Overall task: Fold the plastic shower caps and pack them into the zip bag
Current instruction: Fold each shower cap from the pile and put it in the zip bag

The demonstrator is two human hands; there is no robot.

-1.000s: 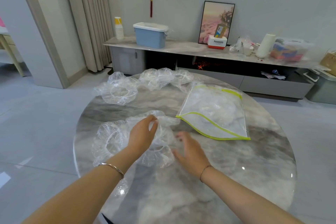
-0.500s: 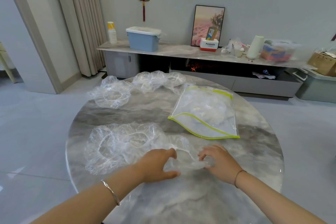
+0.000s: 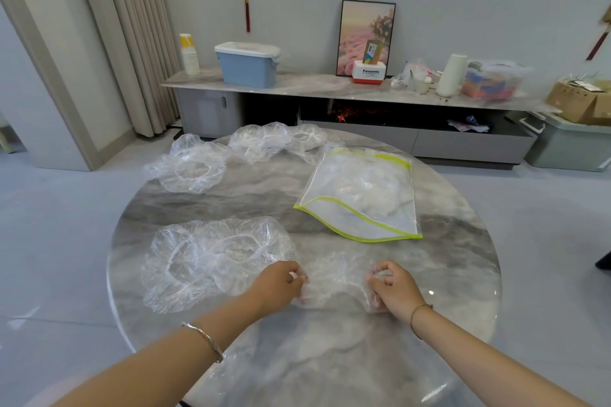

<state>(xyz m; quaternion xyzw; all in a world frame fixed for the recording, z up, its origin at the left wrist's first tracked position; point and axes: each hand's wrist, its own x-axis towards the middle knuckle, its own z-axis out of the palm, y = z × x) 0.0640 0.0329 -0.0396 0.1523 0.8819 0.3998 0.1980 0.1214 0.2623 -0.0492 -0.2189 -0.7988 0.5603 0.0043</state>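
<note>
- Two hands work at one round marble table; each wrist wears one bracelet.
- One clear cap lies flat on the marble between the hands, near the table's near side.
- The left hand pinches the cap's left edge with curled fingers; the right hand pinches its right edge the same way.
- A near heap of caps lies just left of the left hand; two elastic rings show in it, and its left side reaches close to the table's rim.
- One far-left cap sits by the rim.
- A far heap sits at the far rim; I cannot tell how many caps are in it.
- One green-edged bag lies right of centre, beyond the right hand and apart from it, with crumpled caps inside, too clear to count.
- Bare marble shows in a band across the middle, on the right beside the bag, and between the hands and the near rim.
</note>
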